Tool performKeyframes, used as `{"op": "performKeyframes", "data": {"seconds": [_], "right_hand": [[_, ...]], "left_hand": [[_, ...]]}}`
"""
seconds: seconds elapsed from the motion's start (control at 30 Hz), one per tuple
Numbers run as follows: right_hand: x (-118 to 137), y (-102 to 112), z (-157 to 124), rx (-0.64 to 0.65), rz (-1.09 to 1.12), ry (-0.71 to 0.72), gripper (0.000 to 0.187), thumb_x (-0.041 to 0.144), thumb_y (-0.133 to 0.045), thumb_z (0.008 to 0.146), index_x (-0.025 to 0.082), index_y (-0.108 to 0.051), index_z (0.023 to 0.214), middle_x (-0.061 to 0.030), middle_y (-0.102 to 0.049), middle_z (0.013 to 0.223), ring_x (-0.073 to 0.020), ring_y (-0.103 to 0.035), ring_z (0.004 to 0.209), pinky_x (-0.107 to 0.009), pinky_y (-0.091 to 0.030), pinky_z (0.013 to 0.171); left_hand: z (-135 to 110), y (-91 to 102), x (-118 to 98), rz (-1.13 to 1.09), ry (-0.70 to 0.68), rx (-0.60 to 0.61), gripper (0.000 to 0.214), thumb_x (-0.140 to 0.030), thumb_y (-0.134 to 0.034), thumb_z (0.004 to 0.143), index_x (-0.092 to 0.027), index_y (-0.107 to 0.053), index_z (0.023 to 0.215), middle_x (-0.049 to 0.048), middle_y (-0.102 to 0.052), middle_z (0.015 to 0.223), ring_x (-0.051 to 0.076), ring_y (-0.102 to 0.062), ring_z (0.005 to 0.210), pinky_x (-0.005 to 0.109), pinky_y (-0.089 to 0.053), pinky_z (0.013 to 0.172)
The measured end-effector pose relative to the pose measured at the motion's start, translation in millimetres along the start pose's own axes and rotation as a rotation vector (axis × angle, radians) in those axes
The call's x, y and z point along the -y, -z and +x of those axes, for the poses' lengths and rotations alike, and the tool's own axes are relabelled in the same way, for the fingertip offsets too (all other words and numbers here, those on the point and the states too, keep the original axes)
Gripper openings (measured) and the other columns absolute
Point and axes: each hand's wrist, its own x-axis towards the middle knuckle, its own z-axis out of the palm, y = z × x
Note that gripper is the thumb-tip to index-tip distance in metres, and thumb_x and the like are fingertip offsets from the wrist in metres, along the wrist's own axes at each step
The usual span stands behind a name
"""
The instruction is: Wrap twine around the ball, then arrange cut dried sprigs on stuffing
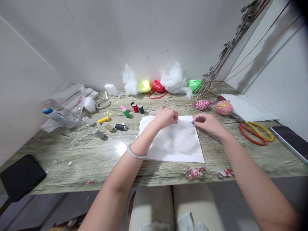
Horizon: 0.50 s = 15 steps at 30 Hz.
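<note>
nearest: person's legs (154, 205) in lt trousers, under front edge of the worktop (113, 175). pink/white bits (194, 172) in clumps nr that edge, r of ctr. flat black item (22, 178) at front l corner; phone (292, 141) at r edge, screen up & dark.

white sheet (199, 154) lies flat abt mid worktop, ahead of the legs, soft white fluff (178, 138) spread on it. l hand (166, 117), pale bangle (136, 153) on that arm, is over the sheet's back part; fingers curled, bunched tight. r hand (208, 124) is at the back r corner; thumb & index bent round, tips close tog. tiny dark spot by each hand's tips, too small to ID, so can't tell if either grips anything.

r of r hand: scissors (253, 140), red & yellow handles. l of sheet: thread spools (103, 120), mixed colours, some upright, some on their sides; blue-capped bottle (60, 118) & tape roll (106, 105) beyond.

further back r: pink/yellow yarn ball (224, 108), red/white one nr it. at back: yellow bundle (144, 86), red bundle (158, 86), green bundle (195, 85), w/ fluff piles (175, 78) between & beside, then wall (96, 41).
</note>
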Motion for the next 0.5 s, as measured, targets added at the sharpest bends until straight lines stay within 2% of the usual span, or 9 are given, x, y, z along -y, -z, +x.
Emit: {"op": "performKeyframes", "data": {"seconds": [0.1,0.17,0.23,0.3,0.33,0.37,0.4,0.47,0.5], "right_hand": [[0.0,-1.2,1.1,0.008,0.073,-0.002,0.014,0.032,-0.066,0.073,0.02,-0.069,0.081,-0.0048,-0.073,0.083,-0.0207,-0.067,0.078,-0.037,-0.053,0.078],[0.7,1.5,3.0,-0.021,0.126,0.033,0.018,0.033,-0.066,0.075,0.02,-0.068,0.088,-0.0058,-0.072,0.094,-0.0207,-0.067,0.086,-0.037,-0.053,0.082],[3.1,7.8,3.7,-0.146,0.144,0.084,0.023,0.034,-0.065,0.078,0.021,-0.067,0.097,-0.0073,-0.069,0.109,-0.0209,-0.066,0.095,-0.037,-0.053,0.085],[9.1,15.9,-1.1,-0.279,0.127,0.11,0.024,0.033,-0.063,0.08,0.022,-0.066,0.101,-0.008,-0.066,0.115,-0.0214,-0.065,0.098,-0.038,-0.053,0.086],[13.9,19.3,-6.8,-0.294,0.105,0.116,0.023,0.033,-0.062,0.082,0.022,-0.066,0.101,-0.0078,-0.067,0.114,-0.0217,-0.065,0.097,-0.038,-0.053,0.085],[19.6,21.5,-14.8,-0.265,0.071,0.122,0.021,0.032,-0.061,0.083,0.023,-0.066,0.101,-0.0073,-0.068,0.11,-0.0222,-0.066,0.097,-0.038,-0.053,0.085],[26.0,21.9,-25.1,-0.18,0.017,0.141,0.019,0.032,-0.06,0.085,0.023,-0.067,0.1,-0.0066,-0.069,0.108,-0.0226,-0.065,0.097,-0.038,-0.052,0.087],[38.5,16.7,-49.5,0.014,-0.138,0.248,0.016,0.031,-0.06,0.087,0.025,-0.068,0.1,-0.0056,-0.068,0.111,-0.0238,-0.063,0.105,-0.039,-0.049,0.093],[43.5,11.3,-61.8,0.064,-0.206,0.313,0.016,0.031,-0.06,0.088,0.027,-0.068,0.101,-0.0052,-0.067,0.114,-0.0241,-0.062,0.108,-0.039,-0.047,0.096]], "left_hand": [[-1.6,8.6,1.0,-0.055,0.002,0.002,0.011,-0.018,-0.063,0.081,-0.02,-0.068,0.09,0.0021,-0.075,0.095,0.022,-0.066,0.097,0.048,-0.033,0.106],[-6.5,21.3,-1.8,-0.139,-0.024,-0.044,0.025,-0.023,-0.065,0.083,-0.021,-0.064,0.107,0.0039,-0.073,0.111,0.022,-0.064,0.105,0.041,-0.04,0.101],[-16.5,36.1,-8.6,-0.167,-0.034,-0.14,0.031,-0.025,-0.06,0.088,-0.021,-0.059,0.118,0.0067,-0.067,0.125,0.022,-0.062,0.112,0.035,-0.044,0.094],[-31.8,46.4,-18.8,-0.122,-0.002,-0.188,0.024,-0.022,-0.053,0.092,-0.02,-0.06,0.115,0.0063,-0.069,0.122,0.021,-0.064,0.107,0.032,-0.046,0.088],[-41.0,47.9,-24.3,-0.082,-0.004,-0.171,0.021,-0.021,-0.051,0.093,-0.021,-0.062,0.111,0.0055,-0.071,0.116,0.021,-0.065,0.103,0.032,-0.046,0.086],[-50.8,46.6,-29.7,-0.038,-0.037,-0.136,0.019,-0.021,-0.05,0.094,-0.021,-0.063,0.107,0.0048,-0.072,0.112,0.02,-0.066,0.1,0.032,-0.045,0.085],[-60.8,42.6,-34.5,-0.001,-0.111,-0.088,0.019,-0.022,-0.05,0.094,-0.022,-0.063,0.108,0.0044,-0.071,0.115,0.02,-0.066,0.101,0.033,-0.045,0.087],[-79.3,28.4,-41.7,0.078,-0.298,-0.028,0.02,-0.024,-0.052,0.094,-0.024,-0.063,0.112,0.0041,-0.068,0.121,0.02,-0.062,0.111,0.034,-0.041,0.094],[-87.0,19.8,-44.0,0.12,-0.356,-0.027,0.022,-0.025,-0.053,0.094,-0.024,-0.062,0.114,0.0044,-0.067,0.124,0.021,-0.061,0.113,0.036,-0.04,0.096]]}}
